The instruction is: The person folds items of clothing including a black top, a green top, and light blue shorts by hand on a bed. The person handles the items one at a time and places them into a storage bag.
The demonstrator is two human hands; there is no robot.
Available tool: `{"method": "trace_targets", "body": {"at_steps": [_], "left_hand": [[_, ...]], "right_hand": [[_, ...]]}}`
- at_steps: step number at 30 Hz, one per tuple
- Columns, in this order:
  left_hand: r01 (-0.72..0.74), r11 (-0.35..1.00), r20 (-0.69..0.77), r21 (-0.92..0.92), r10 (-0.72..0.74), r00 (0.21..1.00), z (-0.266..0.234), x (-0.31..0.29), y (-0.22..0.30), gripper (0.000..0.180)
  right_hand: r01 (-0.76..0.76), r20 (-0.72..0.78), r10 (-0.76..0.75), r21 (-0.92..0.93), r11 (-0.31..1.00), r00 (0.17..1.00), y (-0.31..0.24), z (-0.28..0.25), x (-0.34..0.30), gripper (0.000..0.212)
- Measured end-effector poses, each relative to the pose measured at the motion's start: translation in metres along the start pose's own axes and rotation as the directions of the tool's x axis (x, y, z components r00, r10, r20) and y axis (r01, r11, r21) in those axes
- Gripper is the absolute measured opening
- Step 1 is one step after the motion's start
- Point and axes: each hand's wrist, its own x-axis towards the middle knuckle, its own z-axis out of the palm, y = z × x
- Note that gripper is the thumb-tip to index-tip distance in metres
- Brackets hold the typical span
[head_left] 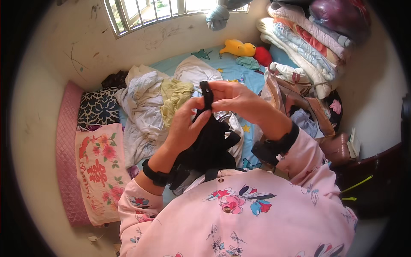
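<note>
Both hands are raised in front of me at a narrow black band (pixel 206 95), which has a small shiny spot near its top. Below it hangs a dark black garment (pixel 209 143), bunched in loose folds. My left hand (pixel 188 122) is closed, pinching the band's lower part between thumb and fingers. On the other side, my right hand (pixel 235 99) grips the band's upper part with its fingertips. Behind the hands lie rumpled white cloth (pixel 143 100) and a yellow-green garment (pixel 176 97). The black garment's lower end runs down close to my body.
The bed has a light-blue sheet (pixel 171 64). A pink floral towel (pixel 102 171) and a black-patterned pillow (pixel 98 107) are at left. Folded quilts (pixel 299 47) are stacked at far right, with an open bag (pixel 278 96) of clothes below. A yellow plush toy (pixel 237 47) lies near the barred window (pixel 158 13).
</note>
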Motion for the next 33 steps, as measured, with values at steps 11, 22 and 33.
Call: {"method": "trace_targets", "body": {"at_steps": [11, 22, 33], "left_hand": [[0.454, 0.617, 0.372, -0.643, -0.266, 0.889, -0.039, 0.018, 0.049, 0.015], [0.258, 0.67, 0.202, -0.696, -0.163, 0.966, -0.097, 0.016, 0.052, 0.031], [0.097, 0.367, -0.059, -0.925, -0.391, 0.918, -0.162, -0.022, -0.02, 0.025]], "right_hand": [[-0.137, -0.133, 0.095, -0.352, 0.926, 0.986, 0.096, -0.055, -0.014, 0.049], [-0.084, -0.056, 0.096, -0.941, 0.327, 0.994, 0.172, -0.06, -0.019, 0.027], [-0.349, -0.446, 0.268, -0.109, 0.931, 0.854, 0.099, -0.143, -0.107, 0.011]]}}
